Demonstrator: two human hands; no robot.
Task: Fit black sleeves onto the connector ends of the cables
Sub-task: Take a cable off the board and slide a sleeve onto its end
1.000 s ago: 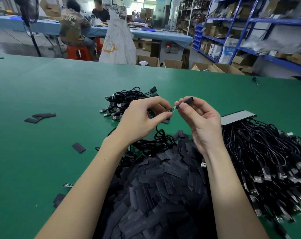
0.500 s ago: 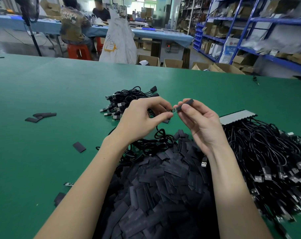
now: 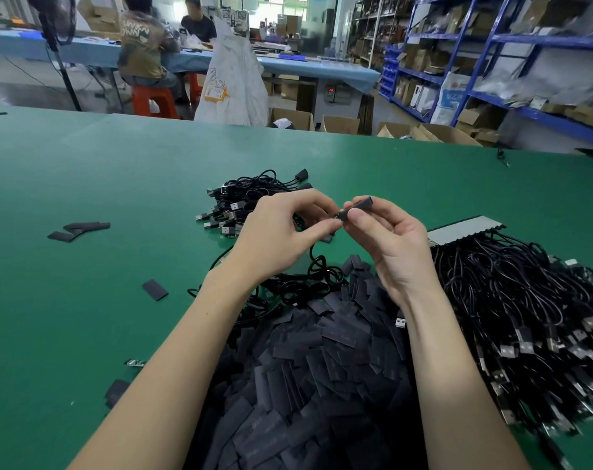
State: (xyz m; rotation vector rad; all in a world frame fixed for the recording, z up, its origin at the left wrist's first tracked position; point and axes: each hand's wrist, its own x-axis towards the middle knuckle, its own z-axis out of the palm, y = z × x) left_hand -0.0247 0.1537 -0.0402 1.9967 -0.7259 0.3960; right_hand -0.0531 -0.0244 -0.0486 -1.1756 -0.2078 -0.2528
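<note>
Above the green worktop (image 3: 84, 171), the right hand (image 3: 386, 239) pinches a black sleeve (image 3: 356, 207) while the left hand (image 3: 281, 232) pinches the cable (image 3: 317, 266) at its hidden connector end; the sleeve mouth should be kept square and fed straight.

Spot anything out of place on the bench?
Yes: a few sleeves lie loose on the green table, left of the main sleeve pile, and one connector sits on that pile, beside the right forearm.

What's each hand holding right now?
Left hand: pinches the cable at its connector end.
Right hand: pinches the sleeve.
</note>
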